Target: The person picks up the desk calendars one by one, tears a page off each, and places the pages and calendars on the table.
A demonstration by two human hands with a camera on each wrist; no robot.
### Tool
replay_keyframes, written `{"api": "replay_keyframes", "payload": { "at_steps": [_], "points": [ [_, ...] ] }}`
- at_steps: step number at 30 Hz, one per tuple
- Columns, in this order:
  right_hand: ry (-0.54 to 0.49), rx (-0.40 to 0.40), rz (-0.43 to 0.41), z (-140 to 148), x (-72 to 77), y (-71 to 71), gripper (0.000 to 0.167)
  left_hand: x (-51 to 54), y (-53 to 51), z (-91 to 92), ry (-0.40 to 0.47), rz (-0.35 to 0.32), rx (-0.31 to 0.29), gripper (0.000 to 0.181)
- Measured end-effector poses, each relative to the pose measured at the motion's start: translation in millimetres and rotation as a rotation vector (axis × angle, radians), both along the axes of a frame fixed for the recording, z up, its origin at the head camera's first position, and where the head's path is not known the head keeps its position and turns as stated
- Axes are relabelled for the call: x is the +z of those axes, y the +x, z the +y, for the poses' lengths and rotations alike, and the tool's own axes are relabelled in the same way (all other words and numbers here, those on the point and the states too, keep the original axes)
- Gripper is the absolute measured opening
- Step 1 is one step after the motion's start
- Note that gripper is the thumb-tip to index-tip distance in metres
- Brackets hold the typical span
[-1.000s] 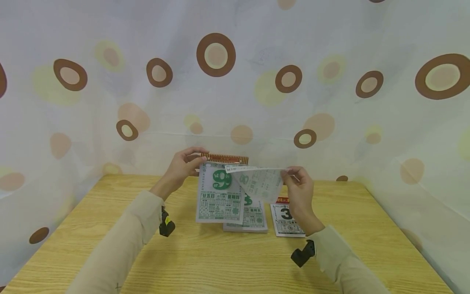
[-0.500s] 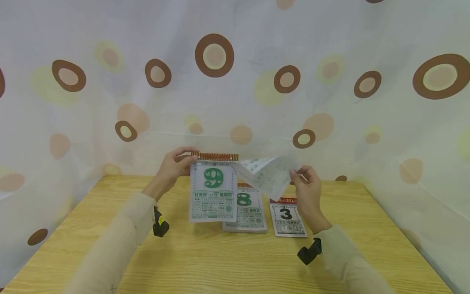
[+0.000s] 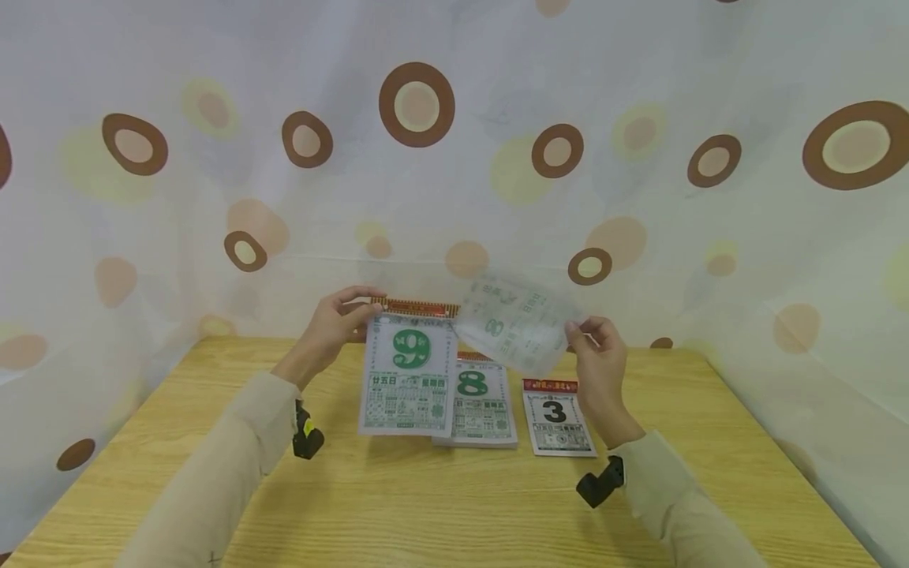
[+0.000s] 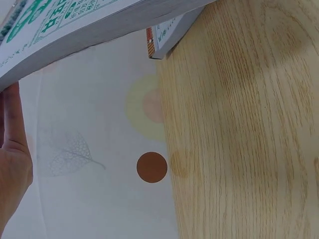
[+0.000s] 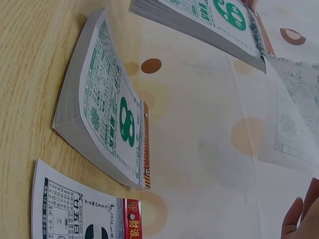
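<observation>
My left hand [image 3: 328,331] grips a thick tear-off calendar [image 3: 408,383] by the left end of its red-and-gold top strip [image 3: 419,308]. The calendar hangs above the table, its front page bearing a large green 9. In my right hand [image 3: 602,371], finger and thumb pinch the edge of a thin loose-looking calendar page [image 3: 513,319], raised and turned over. The page's left end meets the calendar's top right corner; I cannot tell whether it is still joined. Part of the left hand [image 4: 15,154] shows in the left wrist view, under the pad.
A second thick calendar [image 3: 488,406] with a green 8 lies on the wooden table [image 3: 426,505], partly behind the held one. To its right lies a smaller calendar [image 3: 557,430] with a black 3 and red header. A dotted curtain [image 3: 454,197] stands behind.
The page in my right hand has swung out to the right and up, spreading flatter. The held calendar has shifted slightly left, uncovering more of the green 8 calendar.
</observation>
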State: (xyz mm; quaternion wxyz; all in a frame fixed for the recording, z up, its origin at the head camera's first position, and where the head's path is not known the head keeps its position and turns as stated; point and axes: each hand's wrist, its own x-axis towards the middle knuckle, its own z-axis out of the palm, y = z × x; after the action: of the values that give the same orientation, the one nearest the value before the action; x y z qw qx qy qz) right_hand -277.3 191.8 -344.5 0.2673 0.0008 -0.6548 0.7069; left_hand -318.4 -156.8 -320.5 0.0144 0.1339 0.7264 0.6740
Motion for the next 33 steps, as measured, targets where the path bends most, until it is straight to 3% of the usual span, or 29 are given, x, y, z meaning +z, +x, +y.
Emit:
{"api": "replay_keyframes", "payload": {
  "at_steps": [4,14,25,33],
  "points": [
    [0.014,-0.026,0.047,0,3.0,-2.3,0.020,1.0,1.3,1.6,-0.015,-0.015,-0.005,0.029],
    [0.109,-0.087,0.163,-1,14.6,-10.3,0.017,-2.0,0.7,5.4,-0.064,-0.033,-0.050,0.029],
    [0.066,-0.097,0.094,0,22.0,-17.2,0.005,-4.6,-1.4,7.1,-0.081,-0.040,-0.081,0.027],
    [0.006,-0.124,0.052,1,23.4,-20.9,0.010,-2.2,1.4,7.8,-0.110,-0.035,-0.084,0.029]
  ]
}}
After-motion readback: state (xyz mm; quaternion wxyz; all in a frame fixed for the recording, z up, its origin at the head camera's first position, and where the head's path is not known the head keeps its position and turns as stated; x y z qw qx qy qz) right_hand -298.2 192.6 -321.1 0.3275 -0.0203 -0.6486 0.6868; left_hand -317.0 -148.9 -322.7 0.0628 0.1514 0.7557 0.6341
